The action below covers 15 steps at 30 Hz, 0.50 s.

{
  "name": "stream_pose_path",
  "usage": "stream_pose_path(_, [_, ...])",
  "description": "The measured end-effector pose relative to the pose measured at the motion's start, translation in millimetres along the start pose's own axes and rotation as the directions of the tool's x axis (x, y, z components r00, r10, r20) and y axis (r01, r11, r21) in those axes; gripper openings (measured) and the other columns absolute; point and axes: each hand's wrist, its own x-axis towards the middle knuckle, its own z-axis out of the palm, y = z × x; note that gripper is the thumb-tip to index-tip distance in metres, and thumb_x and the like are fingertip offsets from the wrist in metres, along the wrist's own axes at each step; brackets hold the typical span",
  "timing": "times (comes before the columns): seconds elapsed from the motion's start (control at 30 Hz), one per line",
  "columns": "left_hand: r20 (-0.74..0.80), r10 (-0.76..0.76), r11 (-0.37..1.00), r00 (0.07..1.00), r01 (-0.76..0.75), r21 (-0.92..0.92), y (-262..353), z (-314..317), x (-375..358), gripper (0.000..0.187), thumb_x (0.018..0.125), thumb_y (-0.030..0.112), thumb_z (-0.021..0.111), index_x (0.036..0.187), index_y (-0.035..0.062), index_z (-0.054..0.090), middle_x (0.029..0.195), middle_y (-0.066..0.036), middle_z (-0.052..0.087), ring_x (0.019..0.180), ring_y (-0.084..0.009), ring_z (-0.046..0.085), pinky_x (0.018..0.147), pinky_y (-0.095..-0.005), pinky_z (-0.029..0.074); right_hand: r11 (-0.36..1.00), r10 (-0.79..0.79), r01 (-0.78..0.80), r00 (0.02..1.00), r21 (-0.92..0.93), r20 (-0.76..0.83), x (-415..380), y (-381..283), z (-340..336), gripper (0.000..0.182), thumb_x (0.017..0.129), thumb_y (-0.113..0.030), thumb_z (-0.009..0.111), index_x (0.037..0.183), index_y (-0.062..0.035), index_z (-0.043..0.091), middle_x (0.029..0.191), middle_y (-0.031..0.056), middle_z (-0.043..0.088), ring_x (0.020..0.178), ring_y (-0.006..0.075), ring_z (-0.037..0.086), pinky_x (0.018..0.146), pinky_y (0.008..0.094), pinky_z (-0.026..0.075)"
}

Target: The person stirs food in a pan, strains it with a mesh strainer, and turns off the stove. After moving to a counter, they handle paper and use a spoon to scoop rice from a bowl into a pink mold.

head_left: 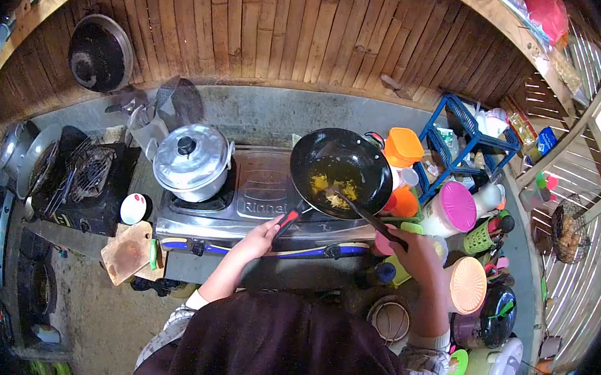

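The left hand (259, 239) grips the red-and-black handle (288, 218) of the wok (315, 157). The right hand (421, 255) grips the spatula (376, 224), its tip at the yellowish food (319, 183) in the wok. The wok sits at the right end of the stove (263, 184); a lidded pot (187, 163) stands near its left edge. A cutting board (127, 252) lies at the front edge of the surface (197, 267).

Dark maroon cloth (279, 346), patterned sleeves (424, 373), pale cuffs (431, 342)
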Motion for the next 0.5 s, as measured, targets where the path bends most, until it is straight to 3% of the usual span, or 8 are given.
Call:
stream_pose_path(0.07, [-0.042, 0.06, 0.998, 0.997, -0.059, 0.038, -11.8, 2.8, 5.9, 0.04, 0.094, 0.027, 0.039, 0.133, 0.02, 0.037, 0.054, 0.001, 0.042, 0.046, -0.0087, 0.039, 0.046, -0.0244, 0.035, 0.996, -0.087, 0.086, 0.996, -0.018, -0.038, 9.9, 7.9, 14.1, 0.031, 0.075, -0.014, 0.061, 0.105, -0.0051, 0.06, 0.084, 0.0202, 0.062, 0.078, 0.035, 0.06, 0.069, 0.0381, 0.046])
stream_pose_path(0.3, [-0.013, 0.038, 0.999, 0.999, -0.038, 0.011, -10.0, 3.0, 5.2, 0.039, 0.094, 0.026, 0.038, 0.132, 0.0179, 0.038, 0.052, 0.0, 0.041, 0.046, -0.0096, 0.04, 0.046, -0.0254, 0.036, 0.996, -0.039, 0.034, 0.997, -0.077, -0.061, 48.4, 23.4, 57.3, 0.03, 0.078, -0.015, 0.058, 0.106, -0.0064, 0.059, 0.082, 0.0218, 0.061, 0.08, 0.0373, 0.059, 0.072, 0.0425, 0.047])
stream_pose_path(0.37, [-0.035, 0.155, 0.987, 0.987, -0.154, 0.046, -26.1, 5.9, 14.3, 0.039, 0.094, 0.026, 0.037, 0.132, 0.0182, 0.038, 0.052, -0.001, 0.042, 0.046, -0.0104, 0.04, 0.047, -0.0259, 0.036, 0.998, -0.043, 0.037, 0.992, -0.047, -0.119, 58.1, 28.3, 64.2, 0.029, 0.077, -0.017, 0.06, 0.105, -0.0064, 0.06, 0.081, 0.0228, 0.061, 0.078, 0.0374, 0.059, 0.07, 0.0431, 0.047])
stream_pose_path(0.5, [-0.05, 0.113, 0.991, 0.992, -0.109, 0.072, -6.8, 4.1, 2.6, 0.04, 0.094, 0.027, 0.037, 0.133, 0.0198, 0.037, 0.053, -0.002, 0.044, 0.046, -0.0116, 0.043, 0.048, -0.0266, 0.039, 0.993, -0.12, 0.122, 0.97, -0.004, -0.212, 69.2, 36.8, 68.1, 0.029, 0.077, -0.017, 0.06, 0.104, -0.0071, 0.06, 0.08, 0.023, 0.06, 0.076, 0.037, 0.059, 0.068, 0.0435, 0.047])
